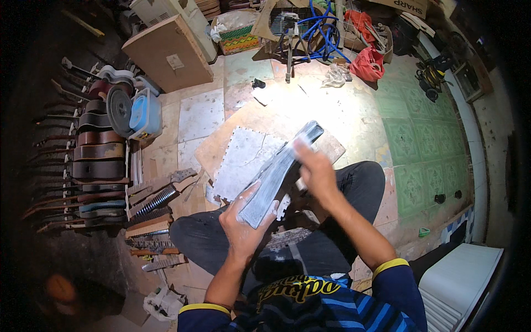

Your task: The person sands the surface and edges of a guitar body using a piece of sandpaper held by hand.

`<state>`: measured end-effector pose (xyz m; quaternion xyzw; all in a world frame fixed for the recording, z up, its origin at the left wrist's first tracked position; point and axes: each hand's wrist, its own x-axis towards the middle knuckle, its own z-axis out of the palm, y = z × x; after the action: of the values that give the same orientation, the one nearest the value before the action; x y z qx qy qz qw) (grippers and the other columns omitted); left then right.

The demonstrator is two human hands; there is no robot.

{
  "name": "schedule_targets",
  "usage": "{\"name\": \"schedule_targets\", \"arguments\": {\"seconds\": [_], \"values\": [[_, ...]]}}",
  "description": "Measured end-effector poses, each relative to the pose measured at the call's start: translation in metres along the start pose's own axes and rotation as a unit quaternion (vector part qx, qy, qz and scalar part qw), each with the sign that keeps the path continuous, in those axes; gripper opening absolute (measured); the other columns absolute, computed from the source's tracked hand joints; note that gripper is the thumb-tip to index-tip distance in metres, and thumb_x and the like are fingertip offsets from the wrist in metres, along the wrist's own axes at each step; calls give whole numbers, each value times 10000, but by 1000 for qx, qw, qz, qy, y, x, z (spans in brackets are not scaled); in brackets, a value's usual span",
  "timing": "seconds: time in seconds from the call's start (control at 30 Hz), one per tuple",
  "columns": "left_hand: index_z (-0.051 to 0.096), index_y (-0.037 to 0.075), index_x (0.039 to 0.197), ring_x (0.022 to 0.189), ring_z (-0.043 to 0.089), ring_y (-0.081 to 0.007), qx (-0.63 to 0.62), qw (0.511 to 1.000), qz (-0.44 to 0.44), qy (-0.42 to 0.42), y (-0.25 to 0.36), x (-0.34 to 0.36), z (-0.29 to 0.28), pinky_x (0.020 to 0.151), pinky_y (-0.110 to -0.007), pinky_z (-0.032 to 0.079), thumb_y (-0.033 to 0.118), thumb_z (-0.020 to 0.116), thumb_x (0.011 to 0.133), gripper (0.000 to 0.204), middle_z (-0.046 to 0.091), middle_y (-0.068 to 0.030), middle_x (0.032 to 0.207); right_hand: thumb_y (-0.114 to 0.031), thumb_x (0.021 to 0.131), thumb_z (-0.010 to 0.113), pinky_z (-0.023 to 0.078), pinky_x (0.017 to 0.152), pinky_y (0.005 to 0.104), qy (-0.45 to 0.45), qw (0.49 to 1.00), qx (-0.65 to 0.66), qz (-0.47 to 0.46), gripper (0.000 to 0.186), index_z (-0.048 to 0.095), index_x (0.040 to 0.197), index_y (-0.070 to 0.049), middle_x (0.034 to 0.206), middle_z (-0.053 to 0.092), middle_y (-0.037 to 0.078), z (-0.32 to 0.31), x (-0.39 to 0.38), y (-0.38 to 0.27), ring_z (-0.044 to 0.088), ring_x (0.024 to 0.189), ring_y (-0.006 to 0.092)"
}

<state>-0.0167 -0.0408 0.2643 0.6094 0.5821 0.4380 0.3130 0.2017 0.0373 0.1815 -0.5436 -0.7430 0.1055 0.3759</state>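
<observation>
A long, narrow grey piece (271, 180), streaked with pale dust, lies slantwise over my lap. Its near end is broad and flat; the far tip is darker. My left hand (246, 218) grips the broad end from below, thumb along one side and fingers on the other, with white dust on the skin. Against the upper part of the piece, my right hand (318, 169) is curled closed and smeared by motion. Whatever sits under its fingers is hidden. Beneath the work lies a pale foam mat (238, 160) with toothed edges, over a brown board (207, 149).
Guitars (99, 169) stand in a row at the left. Nearer are files and rasps (157, 205) and a clear tub (146, 113) with a blue container. A cardboard panel (171, 58), blue hose (326, 33) and red bag (368, 63) are far off. A white slatted object (459, 288) stands at right.
</observation>
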Motion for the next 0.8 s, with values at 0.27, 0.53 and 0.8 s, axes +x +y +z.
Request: {"name": "schedule_targets", "arguments": {"seconds": [0.27,0.53,0.8], "values": [[671,-92,1221,974,709,-158,10,1000,19,-3,6,3,-1,911,-307,543,75,870,732,554,753,-151,1079,83,730,652,538,744,381,30,1000,-9,0,550,723,1241,-108,1321,681,124,-2,7,14,627,771,299],[718,-10,1182,962,762,-263,-16,1000,6,25,-1,4,2,863,-352,575,116,902,682,548,761,-199,1055,72,764,626,540,730,440,41,999,14,23,581,674,1319,-94,1167,715,198,-3,8,28,653,831,381],[669,-99,1215,956,719,-170,3,1000,20,1,2,4,-1,902,-316,550,76,871,724,559,757,-157,1057,63,755,611,513,716,441,47,997,-38,51,578,680,1304,-105,1288,687,137,-2,11,38,613,786,372]]}}
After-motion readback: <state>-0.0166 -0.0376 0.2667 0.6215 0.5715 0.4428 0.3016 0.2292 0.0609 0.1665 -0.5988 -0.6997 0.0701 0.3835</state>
